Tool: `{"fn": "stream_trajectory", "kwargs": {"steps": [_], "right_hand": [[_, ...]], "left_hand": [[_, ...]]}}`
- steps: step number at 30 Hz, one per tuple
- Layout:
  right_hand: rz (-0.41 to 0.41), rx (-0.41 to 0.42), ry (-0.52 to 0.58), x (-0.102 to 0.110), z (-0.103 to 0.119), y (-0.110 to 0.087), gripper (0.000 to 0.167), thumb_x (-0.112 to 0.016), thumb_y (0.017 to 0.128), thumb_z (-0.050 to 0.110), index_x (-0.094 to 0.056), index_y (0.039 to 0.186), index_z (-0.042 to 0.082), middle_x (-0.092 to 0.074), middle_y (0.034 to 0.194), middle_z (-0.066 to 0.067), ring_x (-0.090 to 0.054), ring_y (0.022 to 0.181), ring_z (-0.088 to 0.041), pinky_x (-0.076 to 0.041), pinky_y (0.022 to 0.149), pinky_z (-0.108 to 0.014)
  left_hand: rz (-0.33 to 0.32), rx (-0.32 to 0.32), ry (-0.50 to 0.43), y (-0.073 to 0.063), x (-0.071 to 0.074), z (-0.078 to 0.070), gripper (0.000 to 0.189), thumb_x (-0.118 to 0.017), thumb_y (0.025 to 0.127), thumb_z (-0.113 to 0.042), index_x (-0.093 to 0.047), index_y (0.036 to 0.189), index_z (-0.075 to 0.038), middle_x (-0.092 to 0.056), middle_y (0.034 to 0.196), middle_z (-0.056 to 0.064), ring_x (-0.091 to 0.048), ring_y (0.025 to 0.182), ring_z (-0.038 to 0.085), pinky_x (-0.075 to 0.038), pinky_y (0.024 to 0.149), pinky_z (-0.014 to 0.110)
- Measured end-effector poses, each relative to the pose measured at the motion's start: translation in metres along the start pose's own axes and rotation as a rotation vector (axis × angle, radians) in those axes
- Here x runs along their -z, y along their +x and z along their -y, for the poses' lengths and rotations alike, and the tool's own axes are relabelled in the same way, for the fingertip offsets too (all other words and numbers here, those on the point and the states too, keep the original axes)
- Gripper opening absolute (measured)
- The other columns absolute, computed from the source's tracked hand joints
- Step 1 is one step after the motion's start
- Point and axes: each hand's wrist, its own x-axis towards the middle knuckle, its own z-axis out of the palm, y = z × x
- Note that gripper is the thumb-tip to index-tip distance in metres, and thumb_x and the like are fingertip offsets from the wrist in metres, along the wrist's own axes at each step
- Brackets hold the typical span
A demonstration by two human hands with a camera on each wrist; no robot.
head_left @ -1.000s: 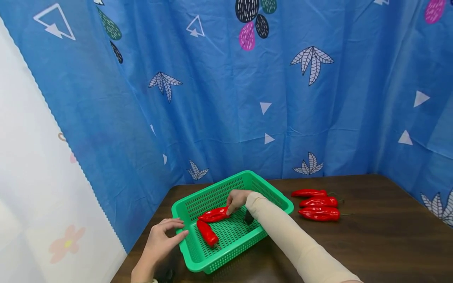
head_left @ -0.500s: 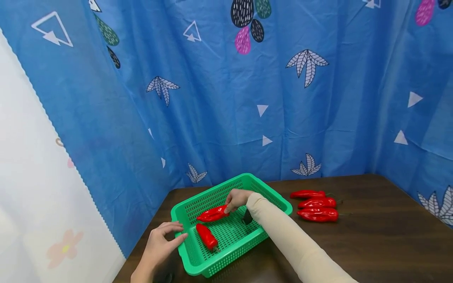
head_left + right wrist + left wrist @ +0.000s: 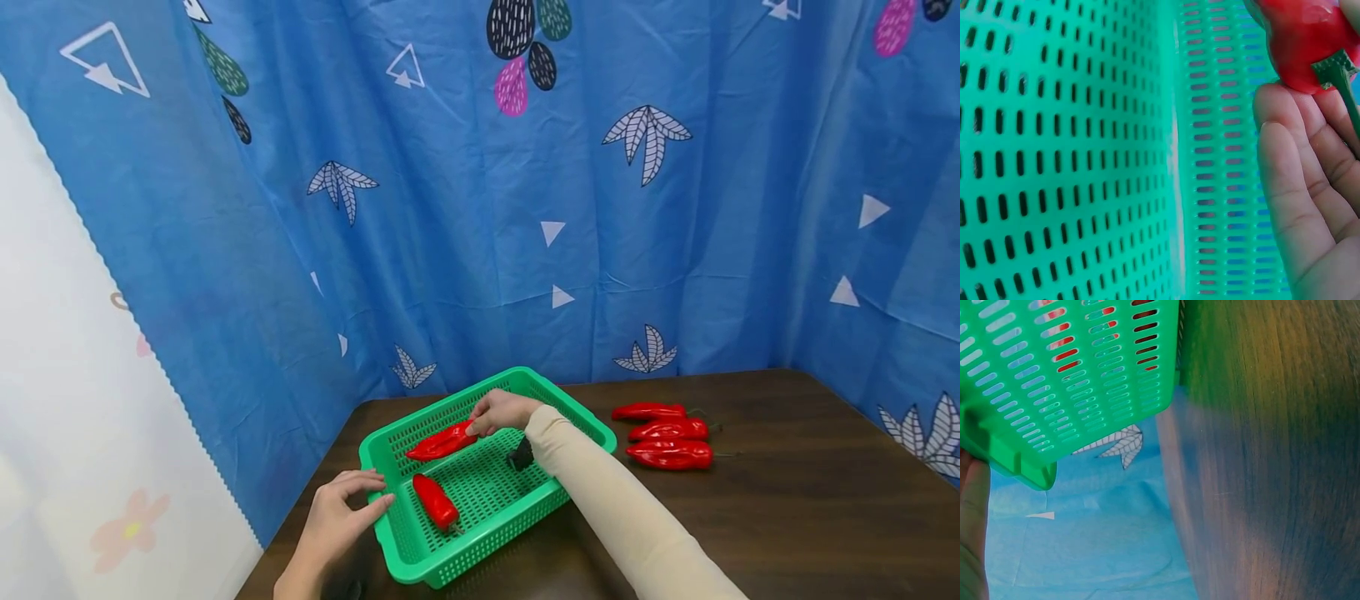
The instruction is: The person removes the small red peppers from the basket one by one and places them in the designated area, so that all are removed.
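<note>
My right hand (image 3: 501, 412) holds a long, glossy red pepper (image 3: 441, 442) by its stem end, inside the green slotted basket (image 3: 487, 534). The pepper's tip points left. Up close in the right wrist view, the fingers (image 3: 1285, 181) lie against its red body beside the green stem (image 3: 1337, 72). Another red pepper (image 3: 435, 502) lies on the basket floor near the left end. My left hand (image 3: 337, 517) is at the basket's left rim, thumb and fingers spread, fingertips touching the edge. In the left wrist view a finger (image 3: 974, 506) lies against the rim.
Three more red peppers, a front one (image 3: 670, 455), a middle one (image 3: 670, 429) and a back one (image 3: 648, 411), lie side by side on the dark wooden table (image 3: 787, 500), right of the basket. Behind the table hangs a blue patterned curtain (image 3: 450, 275); a white cloth (image 3: 60, 333) is at left.
My right hand has lifted the pepper it holds slightly and moved it a little left and toward the back of the basket. The left hand stays at the rim.
</note>
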Motion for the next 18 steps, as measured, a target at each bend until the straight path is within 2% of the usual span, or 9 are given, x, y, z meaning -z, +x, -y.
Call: {"fn": "stream_trajectory", "kwargs": {"steps": [4, 10, 13, 18], "right_hand": [[-0.013, 0.014, 0.038, 0.0021, 0.0006, 0.0006, 0.022, -0.072, 0.092, 0.015, -0.073, 0.108, 0.001, -0.072, 0.095, -0.009, -0.066, 0.104, -0.041, -0.051, 0.101, -0.055], [-0.03, 0.045, 0.075, 0.0046, 0.0041, -0.001, 0.024, -0.071, 0.093, 0.017, -0.072, 0.111, 0.001, -0.071, 0.098, -0.009, -0.068, 0.091, -0.023, -0.05, 0.102, -0.056], [-0.033, 0.051, 0.106, 0.0065, 0.0061, -0.0013, 0.026, -0.072, 0.092, 0.018, -0.072, 0.112, 0.001, -0.071, 0.099, -0.009, -0.067, 0.091, -0.025, -0.05, 0.101, -0.056], [-0.045, 0.064, 0.134, 0.0088, 0.0084, -0.0029, 0.028, -0.071, 0.093, 0.019, -0.071, 0.114, 0.001, -0.072, 0.103, -0.009, -0.068, 0.093, -0.026, -0.055, 0.095, -0.047]], "left_hand": [[-0.002, -0.001, -0.003, 0.0, -0.0003, -0.0003, 0.016, -0.088, 0.075, -0.015, -0.08, 0.089, -0.013, -0.077, 0.102, 0.002, -0.07, 0.106, 0.02, -0.057, 0.09, 0.033], [-0.006, 0.006, -0.01, 0.0008, -0.0008, 0.0004, 0.016, -0.088, 0.074, -0.014, -0.08, 0.088, -0.014, -0.077, 0.101, 0.001, -0.07, 0.106, 0.02, -0.056, 0.09, 0.032], [-0.015, 0.001, -0.007, 0.0017, -0.0009, 0.0013, 0.016, -0.089, 0.073, -0.014, -0.08, 0.087, -0.017, -0.077, 0.101, 0.0, -0.07, 0.105, 0.019, -0.057, 0.09, 0.033], [-0.009, 0.006, 0.001, 0.0026, -0.0004, 0.0018, 0.016, -0.089, 0.074, -0.015, -0.08, 0.087, -0.018, -0.077, 0.102, 0.0, -0.07, 0.106, 0.019, -0.057, 0.091, 0.034]]}}
